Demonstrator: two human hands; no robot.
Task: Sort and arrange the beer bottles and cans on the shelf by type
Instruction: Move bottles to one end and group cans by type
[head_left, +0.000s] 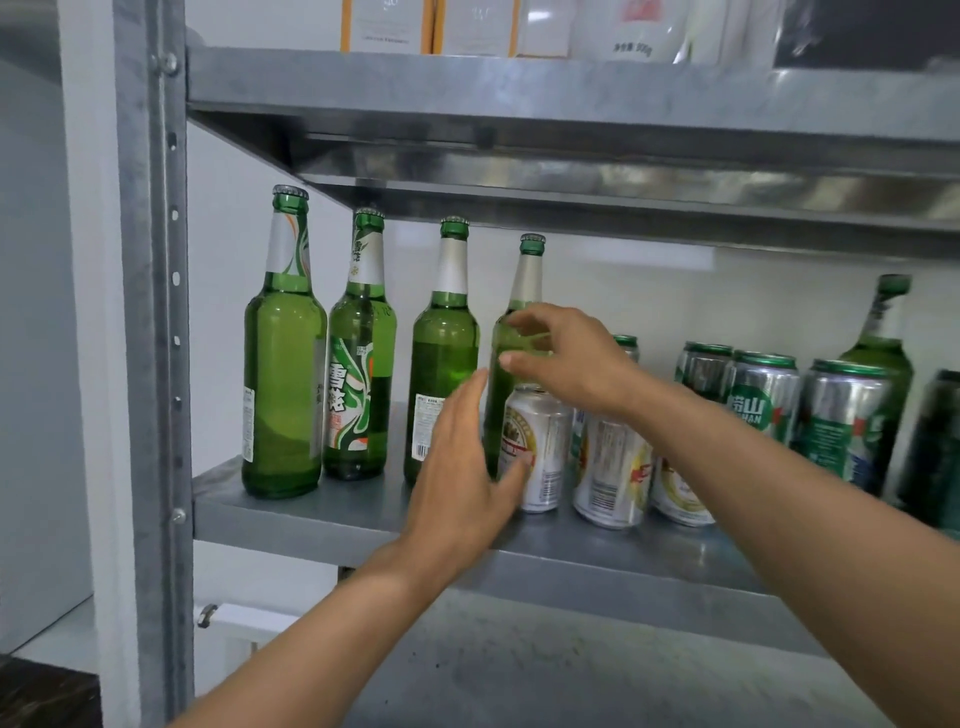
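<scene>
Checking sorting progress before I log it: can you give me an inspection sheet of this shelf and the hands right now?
Surface: metal shelf, bare at its front left.
Job's things: four green bottles upright at left; white cans in the middle; green cans at right; a fifth green bottle behind them; a dark can at the far right edge.
Clutter: boxes and a bag on the upper shelf.
Grips: left hand open, fingers straight, by the front white can; right hand at the fourth bottle shoulder, hold unclear.
Cables: nothing seen.
Surroundings: white wall, grey metal upright.
</scene>
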